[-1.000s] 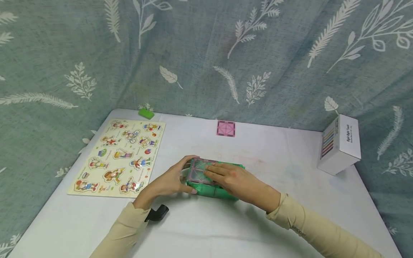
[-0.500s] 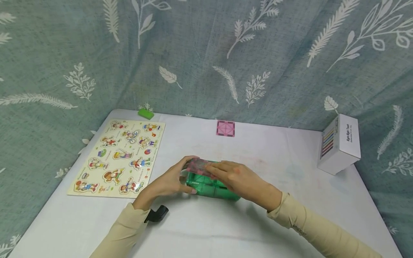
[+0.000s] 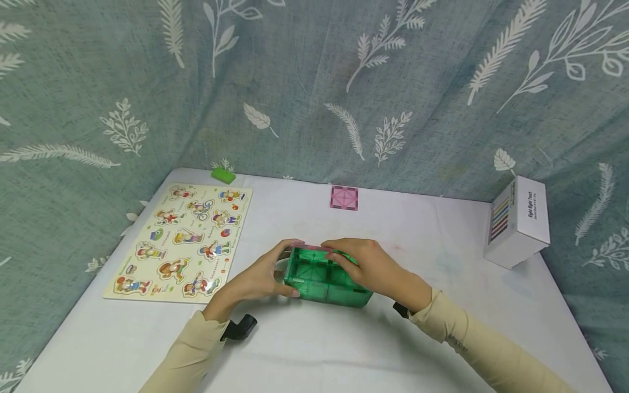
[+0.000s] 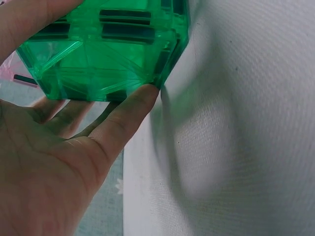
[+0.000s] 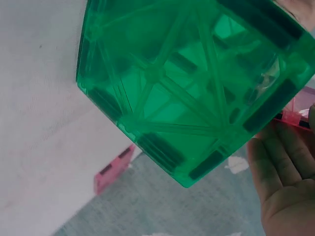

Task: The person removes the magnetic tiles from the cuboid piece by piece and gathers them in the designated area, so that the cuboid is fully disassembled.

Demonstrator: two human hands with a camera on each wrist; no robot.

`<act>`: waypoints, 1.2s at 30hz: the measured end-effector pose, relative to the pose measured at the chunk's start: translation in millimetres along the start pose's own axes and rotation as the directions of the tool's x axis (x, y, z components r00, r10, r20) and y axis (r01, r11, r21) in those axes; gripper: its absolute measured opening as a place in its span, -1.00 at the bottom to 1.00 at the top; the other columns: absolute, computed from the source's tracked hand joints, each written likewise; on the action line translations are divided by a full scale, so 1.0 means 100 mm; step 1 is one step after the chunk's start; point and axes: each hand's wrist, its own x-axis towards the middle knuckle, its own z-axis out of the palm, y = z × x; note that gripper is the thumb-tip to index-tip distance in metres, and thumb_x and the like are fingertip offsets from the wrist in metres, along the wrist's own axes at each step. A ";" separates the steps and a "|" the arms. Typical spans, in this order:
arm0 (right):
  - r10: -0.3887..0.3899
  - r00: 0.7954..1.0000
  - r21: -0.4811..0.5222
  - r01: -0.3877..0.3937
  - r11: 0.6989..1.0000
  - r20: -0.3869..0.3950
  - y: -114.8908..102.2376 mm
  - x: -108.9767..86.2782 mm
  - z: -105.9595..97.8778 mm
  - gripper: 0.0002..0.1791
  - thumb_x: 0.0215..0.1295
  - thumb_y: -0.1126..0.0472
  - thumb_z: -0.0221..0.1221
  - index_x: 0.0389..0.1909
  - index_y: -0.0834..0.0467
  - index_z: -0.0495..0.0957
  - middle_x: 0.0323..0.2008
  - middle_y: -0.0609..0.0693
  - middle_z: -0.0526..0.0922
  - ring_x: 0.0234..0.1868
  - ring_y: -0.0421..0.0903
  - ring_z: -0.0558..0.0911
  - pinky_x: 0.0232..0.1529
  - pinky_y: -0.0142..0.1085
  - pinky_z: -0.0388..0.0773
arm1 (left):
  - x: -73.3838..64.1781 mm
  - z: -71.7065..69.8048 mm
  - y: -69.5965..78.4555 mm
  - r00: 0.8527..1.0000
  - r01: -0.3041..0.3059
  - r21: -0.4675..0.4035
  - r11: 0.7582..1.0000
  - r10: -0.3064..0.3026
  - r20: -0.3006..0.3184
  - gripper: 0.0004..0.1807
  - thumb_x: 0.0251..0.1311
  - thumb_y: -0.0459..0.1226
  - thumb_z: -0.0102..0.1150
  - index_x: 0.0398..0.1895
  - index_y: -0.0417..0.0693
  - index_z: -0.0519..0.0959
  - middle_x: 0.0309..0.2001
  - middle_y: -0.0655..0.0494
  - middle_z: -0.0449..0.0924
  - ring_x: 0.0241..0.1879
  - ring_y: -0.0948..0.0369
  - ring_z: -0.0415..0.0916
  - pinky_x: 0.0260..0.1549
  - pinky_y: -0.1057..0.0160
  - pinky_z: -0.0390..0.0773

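Observation:
A box of green see-through magnetic tiles (image 3: 319, 292) stands on the white table, its open top showing compartments. My left hand (image 3: 260, 275) grips its left end, thumb at the near side and fingers round the far side. In the left wrist view a fingertip presses the lower edge of the green tiles (image 4: 118, 64). My right hand (image 3: 371, 267) is over the box's right half and pinches a clear pink magnetic tile (image 3: 306, 246) at the far top edge. That pink tile (image 5: 298, 115) also shows by the fingers in the right wrist view, partly hidden behind the green wall.
Another pink magnetic tile (image 3: 344, 197) lies flat near the table's back edge. A wooden picture puzzle board (image 3: 196, 240) is at the left, with a green block (image 3: 223, 175) behind it. At the back right stands a white box (image 3: 521, 224). A leaf-patterned curtain (image 3: 295, 82) encloses the table.
The pink tile has tilted up from flat on the box's top to its far edge, uncovering the inside. My right hand moved with it; my left hand has kept its grip.

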 end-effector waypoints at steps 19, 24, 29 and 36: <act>0.246 0.968 0.263 -0.249 0.932 0.043 0.17 0.17 -0.08 -0.70 0.48 0.11 0.16 0.12 0.11 0.64 0.06 0.00 0.74 0.08 -0.08 0.73 0.14 -0.20 0.67 | 0.00 0.01 0.01 0.998 0.060 -0.038 0.997 -0.060 -0.004 0.18 -0.16 -0.36 0.61 0.53 0.04 0.06 0.55 -0.16 0.12 0.55 -0.24 0.02 0.37 -0.28 0.34; 0.264 0.964 0.324 -0.263 0.909 0.042 0.19 0.20 -0.09 -0.57 0.43 0.13 0.21 0.29 0.03 0.52 0.13 0.03 0.70 0.08 -0.07 0.73 0.11 -0.18 0.69 | 0.00 0.02 0.01 0.998 0.056 -0.032 0.998 -0.056 -0.005 0.18 -0.16 -0.35 0.61 0.53 0.06 0.06 0.56 -0.15 0.11 0.55 -0.24 0.03 0.36 -0.29 0.35; 0.279 0.954 0.399 -0.300 0.866 0.110 0.22 0.27 -0.10 -0.50 0.37 0.13 0.28 0.31 0.01 0.50 0.23 0.04 0.63 0.18 -0.02 0.67 0.20 -0.08 0.64 | 0.00 0.01 0.00 0.999 0.040 -0.017 0.999 -0.040 -0.007 0.17 -0.14 -0.33 0.61 0.53 0.07 0.06 0.57 -0.12 0.06 0.55 -0.26 0.02 0.33 -0.30 0.38; 0.315 0.925 0.434 -0.379 0.817 0.214 0.23 0.34 0.00 -0.49 0.36 0.10 0.29 0.31 0.01 0.51 0.24 0.00 0.62 0.19 -0.01 0.65 0.18 -0.06 0.63 | -0.01 0.02 0.00 0.999 0.043 -0.026 0.999 -0.043 -0.007 0.16 -0.14 -0.33 0.61 0.53 0.09 0.06 0.58 -0.11 0.06 0.56 -0.26 0.00 0.33 -0.30 0.38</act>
